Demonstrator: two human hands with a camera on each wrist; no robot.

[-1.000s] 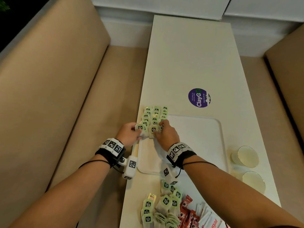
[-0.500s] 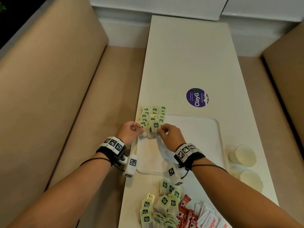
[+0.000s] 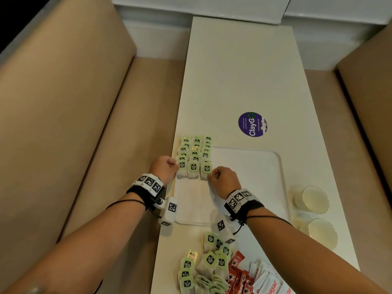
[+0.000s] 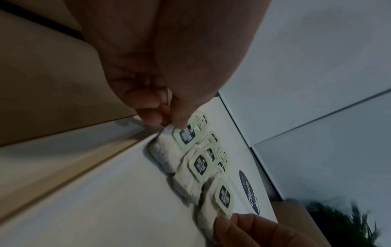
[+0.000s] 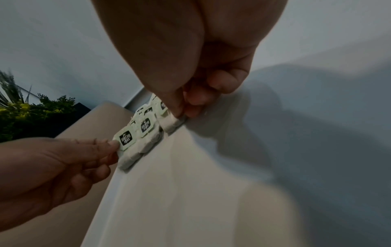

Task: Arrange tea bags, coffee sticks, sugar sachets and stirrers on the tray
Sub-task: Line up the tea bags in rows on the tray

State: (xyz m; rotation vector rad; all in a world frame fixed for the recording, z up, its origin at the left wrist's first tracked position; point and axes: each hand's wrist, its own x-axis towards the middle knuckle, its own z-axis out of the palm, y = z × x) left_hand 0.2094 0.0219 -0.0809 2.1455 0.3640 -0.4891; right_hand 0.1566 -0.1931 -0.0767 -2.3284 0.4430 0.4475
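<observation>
Tea bags with green tags lie in three columns at the far left corner of the white tray (image 3: 250, 187). My left hand (image 3: 175, 165) pinches the tag of the front left tea bag (image 3: 182, 166) (image 4: 185, 136) (image 5: 126, 138). On the other side, my right hand (image 3: 210, 176) pinches the front right tea bag (image 3: 206, 169) (image 5: 172, 123) by its near edge (image 4: 224, 199). The front middle tea bag (image 3: 193, 167) lies untouched between them.
A loose pile of tea bags (image 3: 210, 262), red coffee sticks (image 3: 237, 272) and white sugar sachets (image 3: 267, 283) lies at the near table edge. Two glass cups (image 3: 315, 198) (image 3: 322, 232) stand right of the tray. A purple sticker (image 3: 252, 124) lies beyond it. Beige benches flank the table.
Both hands drew back from over the front row. They now sit at its two ends, and all three front tea bags show.
</observation>
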